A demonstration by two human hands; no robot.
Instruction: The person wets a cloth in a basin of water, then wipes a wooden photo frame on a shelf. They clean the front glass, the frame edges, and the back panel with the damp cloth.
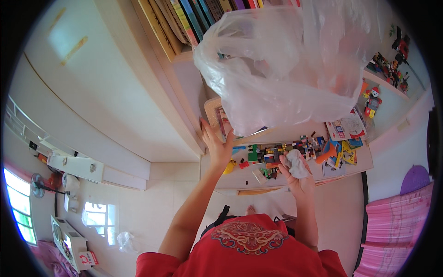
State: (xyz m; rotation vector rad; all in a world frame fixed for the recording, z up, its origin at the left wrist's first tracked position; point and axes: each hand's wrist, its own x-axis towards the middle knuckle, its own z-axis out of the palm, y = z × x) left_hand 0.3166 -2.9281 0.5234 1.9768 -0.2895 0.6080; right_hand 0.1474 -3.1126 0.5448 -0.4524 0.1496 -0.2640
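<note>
My right hand (pixel 298 180) holds a crumpled whitish cloth or tissue (pixel 297 163) over the white desk top (pixel 228 180). My left hand (pixel 216 145) has its fingers spread at a tan speckled board or frame (pixel 211 110) that leans at the back left of the desk; whether the fingertips touch it I cannot tell. Beneath and behind my right hand lies a row of toy building bricks (pixel 309 147). A green brick block (pixel 253 153), a red spool-like piece (pixel 244 164) and a yellow toy (pixel 229 167) lie between the hands.
A large translucent plastic bag (pixel 277 69) hangs in front of the shelves, hiding much of them. Books (pixel 195 20) stand at the upper left. Booklets (pixel 346 128) and an orange plastic piece (pixel 326 153) lie on the desk's right. Brick figures (pixel 372 100) stand on side shelves.
</note>
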